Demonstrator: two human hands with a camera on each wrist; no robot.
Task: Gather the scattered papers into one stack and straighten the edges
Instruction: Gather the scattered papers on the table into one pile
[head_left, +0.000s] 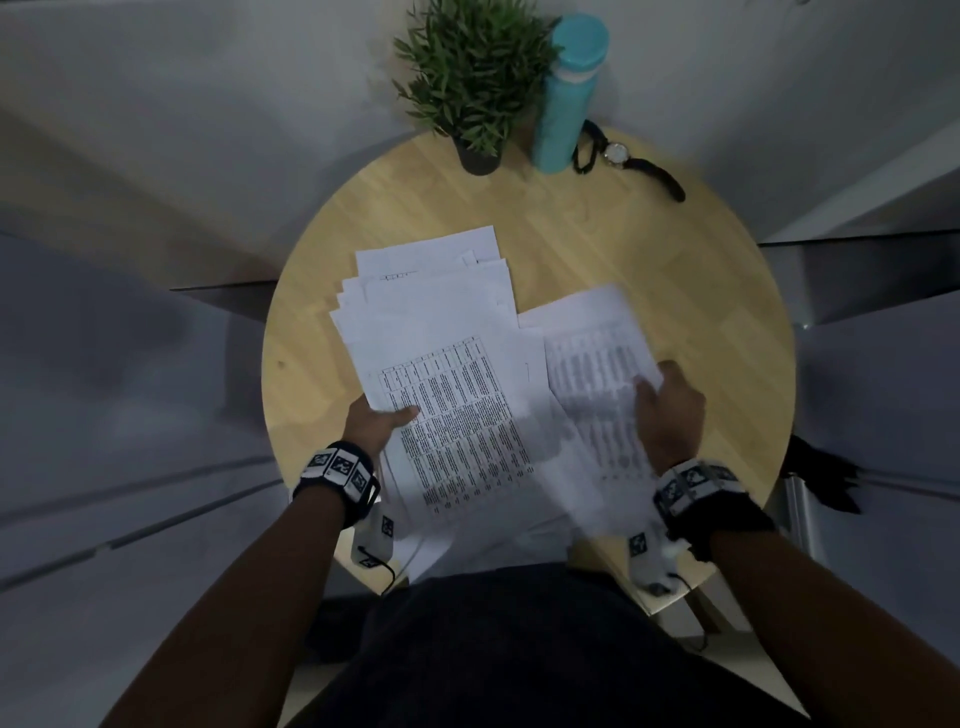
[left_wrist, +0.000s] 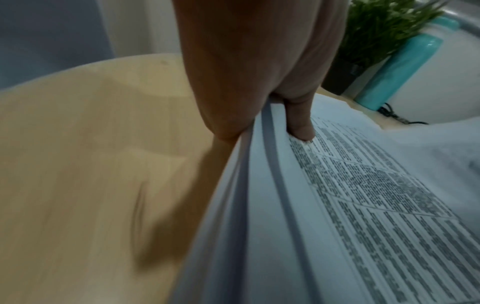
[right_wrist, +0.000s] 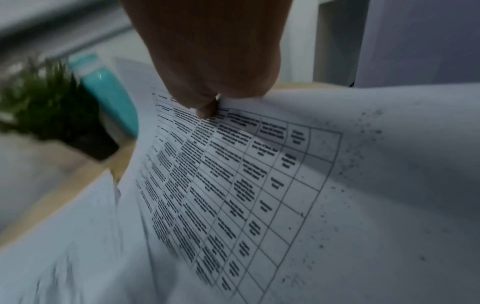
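A loose pile of white papers (head_left: 431, 312) lies fanned across the round wooden table (head_left: 649, 249). My left hand (head_left: 382, 423) pinches the left edge of several printed sheets (left_wrist: 350, 195), thumb on top and fingers underneath. My right hand (head_left: 667, 405) pinches a sheet with a printed table (right_wrist: 246, 174) at the right, lifted off the table and blurred by motion. That sheet overlaps the right side of the pile.
A potted green plant (head_left: 475, 78), a teal bottle (head_left: 569, 93) and a black-strapped wristwatch (head_left: 623, 156) stand at the table's far edge. Bare wood shows to the left and right of the papers. My dark-clothed lap is against the near edge.
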